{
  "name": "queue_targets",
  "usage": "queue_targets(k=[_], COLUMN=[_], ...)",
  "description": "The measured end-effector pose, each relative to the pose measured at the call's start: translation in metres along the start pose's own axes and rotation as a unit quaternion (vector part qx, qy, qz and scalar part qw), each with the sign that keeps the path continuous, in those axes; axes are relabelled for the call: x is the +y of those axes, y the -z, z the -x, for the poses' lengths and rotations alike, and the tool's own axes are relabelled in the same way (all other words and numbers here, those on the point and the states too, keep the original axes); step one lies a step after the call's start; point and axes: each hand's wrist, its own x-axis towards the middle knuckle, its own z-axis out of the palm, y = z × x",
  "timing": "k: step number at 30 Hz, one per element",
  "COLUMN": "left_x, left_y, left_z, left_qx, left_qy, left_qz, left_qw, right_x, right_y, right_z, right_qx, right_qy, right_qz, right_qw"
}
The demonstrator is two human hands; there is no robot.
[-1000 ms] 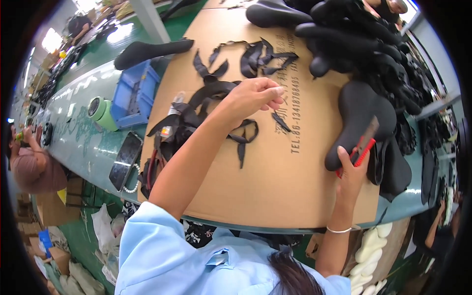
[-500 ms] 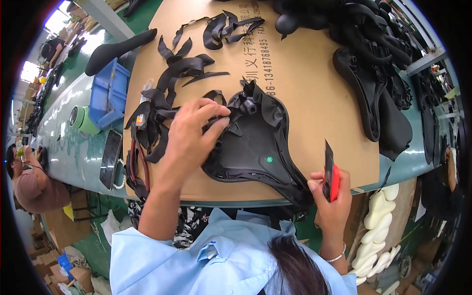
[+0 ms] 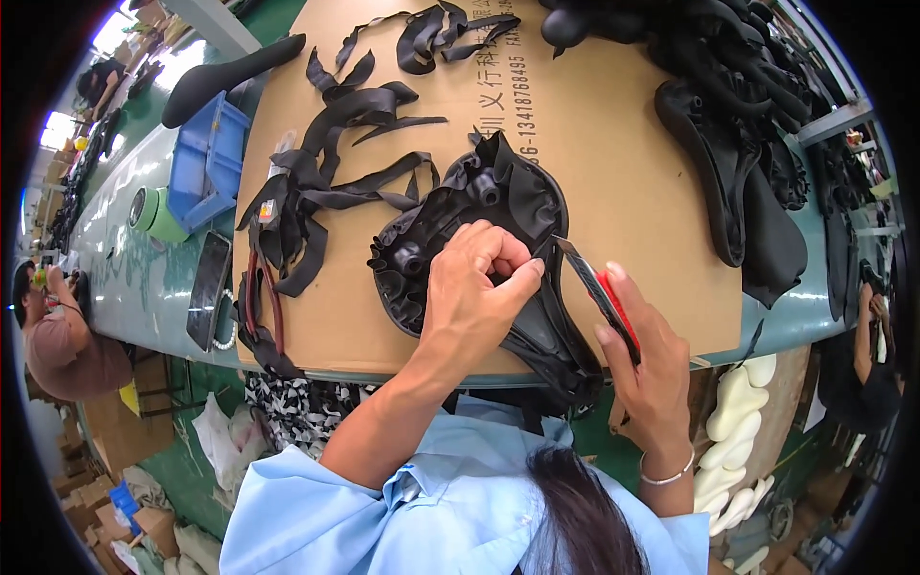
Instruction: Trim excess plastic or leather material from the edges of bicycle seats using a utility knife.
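A black bicycle saddle [image 3: 393, 292] lies underside up on the cardboard, its wide end away from me and its narrow nose toward the table's near edge. Loose black cover material gathers in folds along its rim. My left hand [image 3: 470, 287] is over the saddle, thumb and fingertips pinched on the cover material at the right rim; the palm hides the saddle's middle. In my right hand [image 3: 647, 359] is a red utility knife [image 3: 613, 302], its blade pointing up and left, the tip right at that rim, close to my left fingertips. Whether the blade touches the material I cannot tell.
Black cut-off strips [image 3: 364, 115] are strewn on the cardboard sheet [image 3: 632, 172]. Red-handled pliers [image 3: 257, 302], a phone [image 3: 209, 292], a blue bin [image 3: 206, 158] and a green-and-white roll [image 3: 158, 213] are at left. More black saddles [image 3: 704, 172] pile up at right.
My left hand has moved right from the saddle's left rim to its right rim. My right hand has turned the knife, bringing its blade up and left to the rim. The saddle has shifted slightly.
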Motion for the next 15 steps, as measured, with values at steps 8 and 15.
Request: queue_targets(k=[8,15], left_x=[0.001,-0.002], left_y=[0.008,0.012], left_z=[0.004,0.003], left_qx=[-0.001,-0.049], left_qy=[0.036,0.04], left_qz=[0.121,0.169], left_qw=[0.992,0.984], right_x=[0.001,-0.004], right_y=[0.004,0.006], right_z=[0.001,-0.027], right_qx=[-0.083,-0.117], right_qy=[-0.025,-0.017], right_qz=[0.002,-0.02], right_qw=[0.996,0.993])
